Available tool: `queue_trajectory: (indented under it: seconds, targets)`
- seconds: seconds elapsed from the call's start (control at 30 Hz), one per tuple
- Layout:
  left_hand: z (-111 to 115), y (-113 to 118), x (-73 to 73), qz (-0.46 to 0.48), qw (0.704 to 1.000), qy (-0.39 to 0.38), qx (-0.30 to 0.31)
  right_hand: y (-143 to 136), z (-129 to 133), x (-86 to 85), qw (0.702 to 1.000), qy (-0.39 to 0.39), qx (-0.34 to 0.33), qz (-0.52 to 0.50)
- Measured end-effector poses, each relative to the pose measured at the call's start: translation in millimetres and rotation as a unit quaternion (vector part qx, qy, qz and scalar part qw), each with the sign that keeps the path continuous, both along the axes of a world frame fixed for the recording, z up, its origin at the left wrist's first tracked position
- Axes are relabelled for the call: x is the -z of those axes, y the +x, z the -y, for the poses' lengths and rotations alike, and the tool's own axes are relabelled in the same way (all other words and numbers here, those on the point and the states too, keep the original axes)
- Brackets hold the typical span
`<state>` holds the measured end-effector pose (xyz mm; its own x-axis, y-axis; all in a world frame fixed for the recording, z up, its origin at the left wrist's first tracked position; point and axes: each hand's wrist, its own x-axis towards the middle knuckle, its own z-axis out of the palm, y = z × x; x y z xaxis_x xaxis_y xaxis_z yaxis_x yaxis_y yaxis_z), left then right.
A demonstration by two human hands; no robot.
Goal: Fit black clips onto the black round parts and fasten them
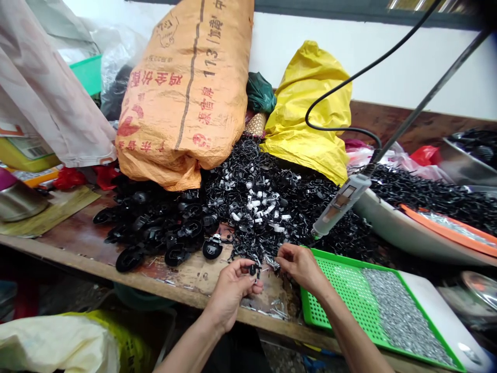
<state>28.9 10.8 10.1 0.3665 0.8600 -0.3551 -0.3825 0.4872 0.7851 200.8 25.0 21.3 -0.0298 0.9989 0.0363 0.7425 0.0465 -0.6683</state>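
My left hand (pixel 236 284) pinches a small black plastic part (pixel 254 270) between thumb and fingers, just above the front of the wooden table. Close by on the right, my right hand (pixel 301 265) has its fingertips closed together beside a little cluster of silvery metal pins (pixel 271 262). Whether a pin is between those fingertips is too small to tell. Behind both hands spreads a heap of small black parts (pixel 248 166) with white plastic pieces (pixel 264 204) among them. Round black assemblies (pixel 176 254) lie to the left.
A green perforated tray (pixel 337 280) with small metal pins (pixel 404 311) stands at the right. An electric screwdriver (pixel 341 204) hangs above the heap. Orange (pixel 182 103) and yellow (pixel 310 109) sacks stand behind. A large basin (pixel 392 228) of black parts is at the right.
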Motion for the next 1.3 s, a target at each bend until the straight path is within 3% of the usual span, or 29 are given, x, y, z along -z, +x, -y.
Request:
queue_trajectory:
  seconds: [0.3,0.57,0.77,1.07,1.2,1.3]
  targets:
    - [5,10,-4.3,-0.006,0.999,0.021,-0.038,-27,38,-6.2,0.98,0.039,0.017,-0.193]
    - [9,11,-4.4,-0.045,0.996,0.064,-0.042,-31,55,-8.4,0.987,0.112,-0.031,-0.115]
    - [11,14,-3.4,-0.105,0.985,0.133,-0.04,-33,59,-1.9,0.984,0.135,-0.01,-0.118]
    - [17,10,-7.1,-0.234,0.941,0.244,-0.004,-33,64,0.3,0.982,0.17,-0.016,-0.076]
    - [18,8,-10.6,-0.246,0.931,0.268,0.007,-34,64,1.2,0.97,0.24,-0.027,-0.033]
    - [18,7,-11.5,-0.232,0.934,0.272,0.019,-32,65,0.4,0.973,0.216,-0.027,-0.072]
